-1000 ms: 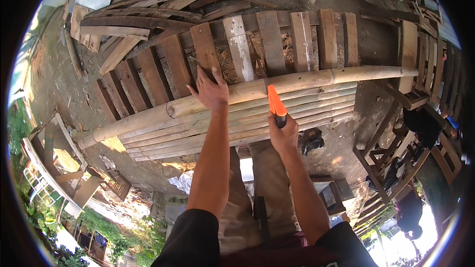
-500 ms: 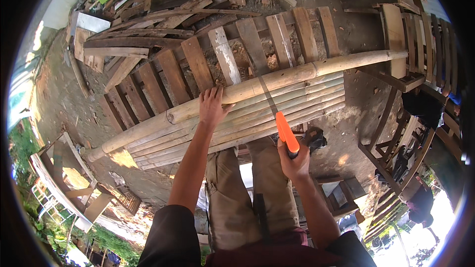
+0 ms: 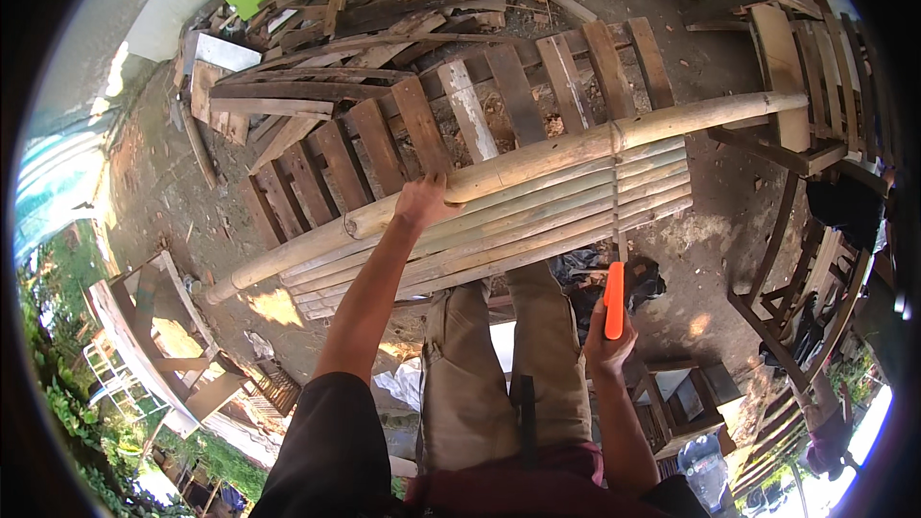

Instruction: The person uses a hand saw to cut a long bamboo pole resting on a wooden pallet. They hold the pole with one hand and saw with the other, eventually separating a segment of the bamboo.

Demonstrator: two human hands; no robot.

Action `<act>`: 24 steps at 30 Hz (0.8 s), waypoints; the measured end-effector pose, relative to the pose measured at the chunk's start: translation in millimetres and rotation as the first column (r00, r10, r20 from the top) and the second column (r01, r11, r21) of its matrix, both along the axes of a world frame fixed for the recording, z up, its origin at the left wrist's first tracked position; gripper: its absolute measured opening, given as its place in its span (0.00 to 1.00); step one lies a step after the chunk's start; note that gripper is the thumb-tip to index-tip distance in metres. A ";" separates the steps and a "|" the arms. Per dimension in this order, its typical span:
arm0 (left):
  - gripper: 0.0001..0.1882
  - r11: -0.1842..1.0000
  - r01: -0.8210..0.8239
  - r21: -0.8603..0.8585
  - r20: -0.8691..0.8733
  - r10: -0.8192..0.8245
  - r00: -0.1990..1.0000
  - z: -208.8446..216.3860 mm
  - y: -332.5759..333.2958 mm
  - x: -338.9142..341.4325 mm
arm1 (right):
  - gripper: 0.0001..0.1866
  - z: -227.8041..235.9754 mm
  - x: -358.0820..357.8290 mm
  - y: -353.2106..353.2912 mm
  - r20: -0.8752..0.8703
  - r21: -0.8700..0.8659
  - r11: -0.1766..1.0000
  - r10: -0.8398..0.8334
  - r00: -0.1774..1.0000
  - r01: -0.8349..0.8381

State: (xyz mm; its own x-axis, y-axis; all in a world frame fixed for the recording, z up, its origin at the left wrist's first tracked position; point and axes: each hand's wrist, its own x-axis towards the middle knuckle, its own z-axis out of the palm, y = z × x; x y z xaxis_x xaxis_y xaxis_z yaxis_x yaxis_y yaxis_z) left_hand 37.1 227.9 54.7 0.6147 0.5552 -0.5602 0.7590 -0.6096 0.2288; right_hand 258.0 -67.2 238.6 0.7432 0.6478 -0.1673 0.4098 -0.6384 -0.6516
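Observation:
A long bamboo pole (image 3: 542, 154) lies crosswise before me, over the edge of a slatted wooden frame (image 3: 515, 91). My left hand (image 3: 424, 200) is closed over the pole left of its middle. In my right hand (image 3: 610, 338) is a hand saw (image 3: 615, 299), gripped by its orange handle. The thin blade points away from me and reaches the pole at a ring-like joint right of the middle. Whether its teeth touch the pole cannot be made out. Several split bamboo strips (image 3: 480, 230) lie side by side, nearer to me than the pole.
Scrap boards (image 3: 317, 91) are heaped at the far left. Wooden frames (image 3: 796, 158) stand on the right, and a wooden piece of furniture (image 3: 158, 345) at the left. Dark plastic (image 3: 648, 280) lies beside the saw handle. Another person (image 3: 831, 436) is at the lower right.
My right hand has carried the saw rightward along the pole, from near the middle to the joint, and turned the blade straighter away from me. My left hand keeps its hold.

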 end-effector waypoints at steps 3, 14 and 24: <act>0.46 0.999 0.036 0.007 0.027 -0.036 0.999 -0.1 3.3 -21.5 | 0.08 -4.7 0.3 2.9 0.031 0.067 0.997 0.029 0.999 -0.031; 0.46 0.956 0.148 -0.254 -0.099 -0.178 0.979 28.5 22.8 18.1 | 0.08 21.8 -25.8 14.2 -0.216 0.104 0.976 0.209 0.954 -0.190; 0.37 0.967 0.041 -0.251 -0.031 -0.050 0.998 5.7 27.5 45.3 | 0.11 57.2 -21.9 11.3 -0.498 -0.106 0.975 0.118 0.859 -0.196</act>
State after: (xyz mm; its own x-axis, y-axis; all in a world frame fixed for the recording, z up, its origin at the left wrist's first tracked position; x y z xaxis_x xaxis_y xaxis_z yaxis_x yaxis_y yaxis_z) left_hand 82.4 255.4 60.4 0.6129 0.3662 -0.7002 0.7423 -0.5706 0.3513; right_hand 236.1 -55.9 295.9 0.4325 0.6876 -0.5832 0.1684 -0.6971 -0.6969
